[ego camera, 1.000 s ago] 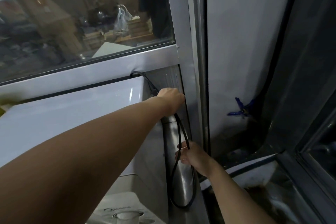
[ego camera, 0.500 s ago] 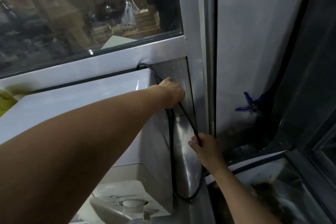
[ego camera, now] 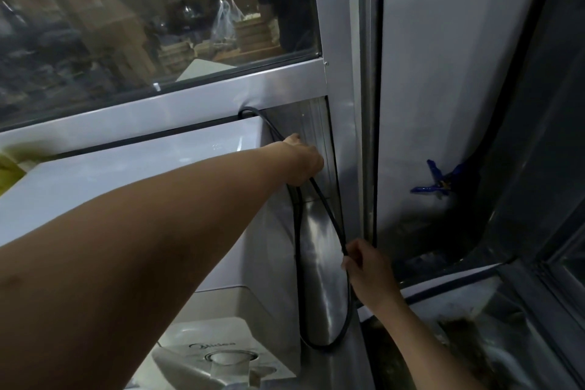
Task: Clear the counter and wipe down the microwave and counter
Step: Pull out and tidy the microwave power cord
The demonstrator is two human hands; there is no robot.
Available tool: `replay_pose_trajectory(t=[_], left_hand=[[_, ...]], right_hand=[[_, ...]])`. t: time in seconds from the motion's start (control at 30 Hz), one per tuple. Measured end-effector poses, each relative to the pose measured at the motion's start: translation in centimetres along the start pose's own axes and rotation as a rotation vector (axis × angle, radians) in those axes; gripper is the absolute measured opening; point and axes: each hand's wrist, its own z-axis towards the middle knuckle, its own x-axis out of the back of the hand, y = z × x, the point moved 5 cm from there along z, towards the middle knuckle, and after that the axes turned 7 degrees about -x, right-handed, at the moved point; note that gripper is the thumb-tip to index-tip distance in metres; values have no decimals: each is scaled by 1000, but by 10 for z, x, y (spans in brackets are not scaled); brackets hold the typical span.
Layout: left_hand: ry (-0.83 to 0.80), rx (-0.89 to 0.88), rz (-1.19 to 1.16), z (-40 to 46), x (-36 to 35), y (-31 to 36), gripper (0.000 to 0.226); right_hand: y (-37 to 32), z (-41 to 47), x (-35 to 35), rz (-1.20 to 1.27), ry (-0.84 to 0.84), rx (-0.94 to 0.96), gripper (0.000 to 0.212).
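The white microwave [ego camera: 126,177] stands under the window sill, its top and right side in view. A black power cord [ego camera: 326,209] comes out from behind it and hangs in a long loop down the steel panel to its right. My left hand [ego camera: 302,161] reaches past the microwave's back right corner and grips the cord near the top of the loop. My right hand [ego camera: 367,266] pinches the same cord lower down, at the right side of the loop. The fingers of my left hand are hidden behind the hand.
A white appliance [ego camera: 221,355] with a clear cup on top sits in front of the microwave. A window [ego camera: 142,25] and its metal frame post [ego camera: 342,89] rise behind. A blue clamp [ego camera: 435,182] is fixed on the white wall. A dirty ledge [ego camera: 459,326] lies at lower right.
My right hand has slid up the cord and now pinches it higher on the loop. My left hand stays on the cord at the microwave's corner. The view shifted slightly.
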Motion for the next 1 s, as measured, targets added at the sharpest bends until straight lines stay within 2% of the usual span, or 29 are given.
replay_pose_trajectory(t=[0.13, 0.23, 0.4, 0.5, 0.57, 0.73, 0.9, 1.0], left_hand=[[-38, -10, 3, 8, -5, 0, 27], [-32, -33, -14, 10, -6, 0, 22], [-138, -42, -93, 11, -7, 6, 21], [-183, -103, -145, 9, -2, 13, 31], [-199, -138, -199, 9, 2, 15, 39], [-222, -178, -331, 10, 6, 19, 37], [-138, -198, -373, 6, 16, 20, 37], [-118, -177, -415, 1, 18, 18, 39]], right_hand=[[3, 5, -6, 140, -164, -123, 26], [-2, 18, -1, 96, -146, -119, 29], [-23, 34, 9, 194, -69, -101, 40], [-29, 35, 10, 281, -84, -125, 29], [-34, 34, 6, 338, -188, -142, 21], [-51, 36, -4, 365, -313, -86, 34], [-59, 39, -15, 337, -409, -42, 32], [-58, 39, -17, 355, -409, -52, 30]])
